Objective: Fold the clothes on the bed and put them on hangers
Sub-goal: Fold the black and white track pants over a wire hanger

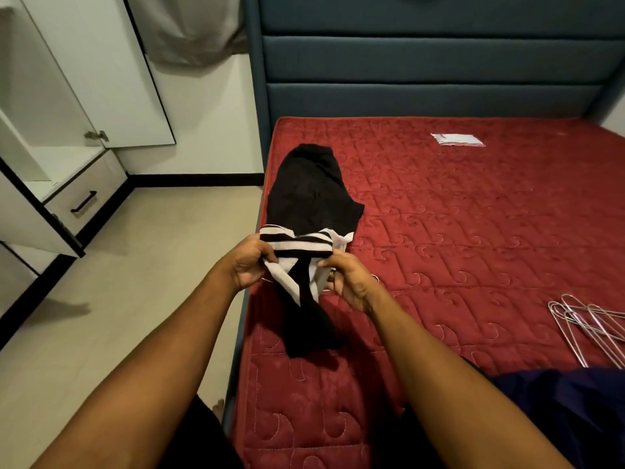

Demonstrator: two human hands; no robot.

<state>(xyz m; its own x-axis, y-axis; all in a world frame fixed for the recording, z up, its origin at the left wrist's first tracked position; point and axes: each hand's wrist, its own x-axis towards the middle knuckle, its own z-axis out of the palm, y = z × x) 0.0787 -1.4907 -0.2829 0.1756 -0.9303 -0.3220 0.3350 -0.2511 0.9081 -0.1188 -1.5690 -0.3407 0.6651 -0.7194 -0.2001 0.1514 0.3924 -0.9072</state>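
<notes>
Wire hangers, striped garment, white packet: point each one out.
wire hangers (575, 316), head view, on the overlapping wire arms.
striped garment (297, 247), head view, on its striped band.
white packet (458, 139), head view, on its middle.

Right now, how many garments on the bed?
3. The striped garment, gripped by left hand and right hand at the mattress's left edge; a black garment lying just beyond it; a dark blue garment at bottom right, partly out of frame. More may be hidden.
</notes>
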